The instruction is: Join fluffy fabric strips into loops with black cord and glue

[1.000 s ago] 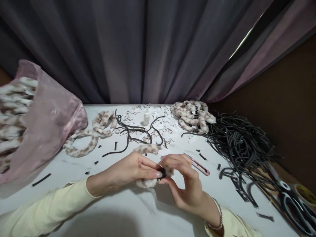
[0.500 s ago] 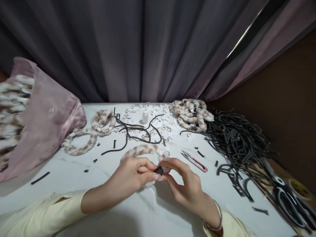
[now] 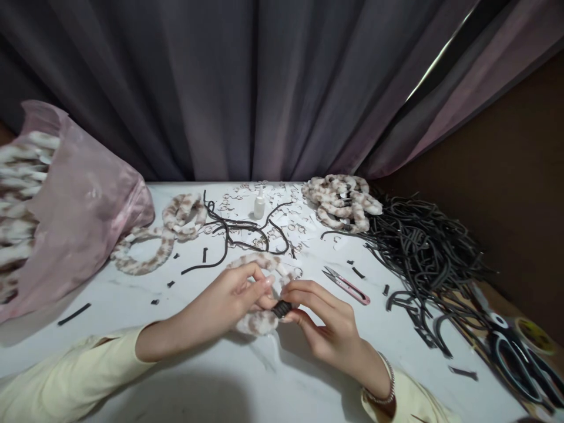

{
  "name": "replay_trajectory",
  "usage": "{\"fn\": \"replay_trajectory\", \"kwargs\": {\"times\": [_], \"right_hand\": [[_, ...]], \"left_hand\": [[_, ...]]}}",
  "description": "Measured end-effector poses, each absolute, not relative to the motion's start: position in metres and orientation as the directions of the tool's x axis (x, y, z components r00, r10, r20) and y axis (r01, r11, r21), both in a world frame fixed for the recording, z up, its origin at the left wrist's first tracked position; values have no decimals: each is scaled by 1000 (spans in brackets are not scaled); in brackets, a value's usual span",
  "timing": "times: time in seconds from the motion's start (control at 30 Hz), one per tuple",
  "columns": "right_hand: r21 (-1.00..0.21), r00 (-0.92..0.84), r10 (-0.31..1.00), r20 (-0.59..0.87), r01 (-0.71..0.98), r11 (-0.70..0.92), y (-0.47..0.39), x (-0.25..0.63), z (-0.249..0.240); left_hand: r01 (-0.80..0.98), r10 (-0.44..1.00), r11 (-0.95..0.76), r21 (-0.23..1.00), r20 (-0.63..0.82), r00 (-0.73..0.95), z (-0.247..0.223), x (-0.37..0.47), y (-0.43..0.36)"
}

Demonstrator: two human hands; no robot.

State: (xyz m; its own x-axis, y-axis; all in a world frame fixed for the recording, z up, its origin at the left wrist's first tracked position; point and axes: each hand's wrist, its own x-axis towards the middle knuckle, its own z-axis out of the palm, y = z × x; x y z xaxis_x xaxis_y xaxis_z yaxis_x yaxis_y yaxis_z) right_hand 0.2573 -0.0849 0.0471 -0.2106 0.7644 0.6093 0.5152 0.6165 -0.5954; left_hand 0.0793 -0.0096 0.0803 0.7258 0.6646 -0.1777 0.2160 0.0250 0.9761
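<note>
A fluffy white-and-brown ring (image 3: 258, 323) lies on the table under my hands, passing behind my left fingers. At its near right side sits a short black ribbed piece (image 3: 282, 308), which looks like coiled cord. My right hand (image 3: 324, 317) pinches this black piece between thumb and fingertips. My left hand (image 3: 240, 294) is closed beside it, thumb bent over the curled fingers, with a fingertip touching the black piece's left end. The left palm and what lies inside those fingers are hidden. A small metal ring (image 3: 298, 272) shows just beyond my right fingers.
Pink-handled thread snips (image 3: 348, 286) lie right of my hands. Black cords (image 3: 423, 252) are heaped farther right, near large scissors (image 3: 515, 358). Behind stand a small bottle (image 3: 259, 207) and a fluffy pile (image 3: 341, 200). A pink bag (image 3: 92, 200) fills the left.
My left thumb has lifted off the black piece and moved up and left, leaving more of it showing. My right hand still grips the piece, shifted slightly left.
</note>
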Motion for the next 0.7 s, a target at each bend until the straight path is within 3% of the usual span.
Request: {"fn": "replay_trajectory", "kwargs": {"times": [0.13,0.27,0.4,0.5,0.6,0.7], "right_hand": [[-587,-227,758,612,512,627,-84,257,46],[-587,-289,762,580,499,637,-83,256,42],[-581,-369,760,535,492,648,-82,257,36],[-600,-386,774,502,489,633,-81,257,32],[-614,-321,795,514,509,603,-80,257,33],[-551,-291,779,555,573,607,-81,257,37]], "left_hand": [[298,646,75,952,-274,712,76,81,-3],[415,513,104,904,-406,757,68,84,4],[410,386,126,903,-426,819,62,85,7],[383,323,233,894,-442,837,58,86,7],[300,319,370,879,-424,848,53,87,6],[260,372,367,893,-398,839,50,88,5]]}}
